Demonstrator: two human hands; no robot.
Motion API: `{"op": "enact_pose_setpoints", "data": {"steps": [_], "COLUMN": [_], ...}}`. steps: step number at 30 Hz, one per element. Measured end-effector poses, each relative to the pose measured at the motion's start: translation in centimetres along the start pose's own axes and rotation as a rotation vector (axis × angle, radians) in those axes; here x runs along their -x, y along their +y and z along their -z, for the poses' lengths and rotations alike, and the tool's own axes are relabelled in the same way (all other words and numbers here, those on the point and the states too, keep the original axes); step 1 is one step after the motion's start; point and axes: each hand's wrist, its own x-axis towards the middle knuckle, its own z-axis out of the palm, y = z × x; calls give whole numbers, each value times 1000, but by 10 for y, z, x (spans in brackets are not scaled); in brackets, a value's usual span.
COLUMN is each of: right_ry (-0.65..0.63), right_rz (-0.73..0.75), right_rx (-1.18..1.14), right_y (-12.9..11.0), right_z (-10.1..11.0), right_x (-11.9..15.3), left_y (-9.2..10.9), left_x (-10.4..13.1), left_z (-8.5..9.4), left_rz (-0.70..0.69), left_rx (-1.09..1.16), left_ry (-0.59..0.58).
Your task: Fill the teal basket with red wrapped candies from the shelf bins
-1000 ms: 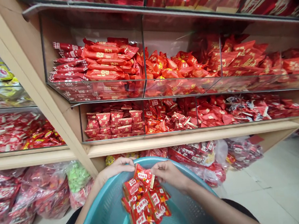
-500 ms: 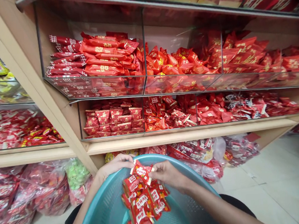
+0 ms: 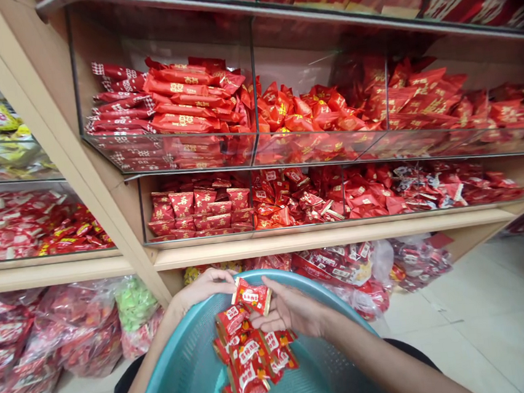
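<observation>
Shelving: pale wooden shelving (image 3: 331, 237) is spanning the view, its clear-fronted bins (image 3: 170, 156) holding rows and heaps of red-wrapped packets (image 3: 181, 99).
Tiles: pale floor tiles (image 3: 481, 354) are showing at the lower right.
Basket: a perforated turquoise plastic basket (image 3: 179, 353) is standing between the person's forearms, in front of the shelving.
Plastic bags: clear bags filled with red packets (image 3: 83, 337) are lying at the left beneath the shelving, beside a green-filled bag (image 3: 135, 301).
Right hand: the right hand (image 3: 296, 310) is spreading open inside the basket, thumb raised well apart from the extended fingers; whether it is bearing any weight cannot be told.
Left hand: the left hand (image 3: 204, 290) is curving at the far rim, fingertips meeting a packet's left end; whether they are pinching it cannot be told.
Heap: white-printed red packets (image 3: 250, 361) are overlapping inside the basket.
Single packet: one red packet (image 3: 252, 296) is sitting between both hands, just above the heap.
</observation>
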Motion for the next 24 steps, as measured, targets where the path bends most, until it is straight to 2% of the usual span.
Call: {"op": "enact_pose_setpoints", "data": {"steps": [4, 8, 11, 13, 15, 19, 24], "right_ry": [-10, 102, 203, 223, 214, 169, 150], "right_rz": [35, 151, 389, 576, 695, 754, 752], "right_rx": [4, 107, 323, 547, 768, 988, 967], "right_y": [1, 3, 6, 8, 9, 8, 9], "right_z": [2, -1, -3, -4, -5, -8, -5], "right_x": [-2, 2, 5, 8, 13, 23, 20], "left_y": [1, 2, 4, 6, 7, 16, 38], "left_x": [2, 5, 7, 8, 9, 12, 29], "left_z": [1, 0, -2, -4, -6, -13, -30], "left_rz": [1, 3, -9, 9, 28, 40, 5], "left_rx": [-22, -33, -50, -32, 6, 10, -40], "left_ry": [10, 27, 21, 18, 23, 46, 149]}}
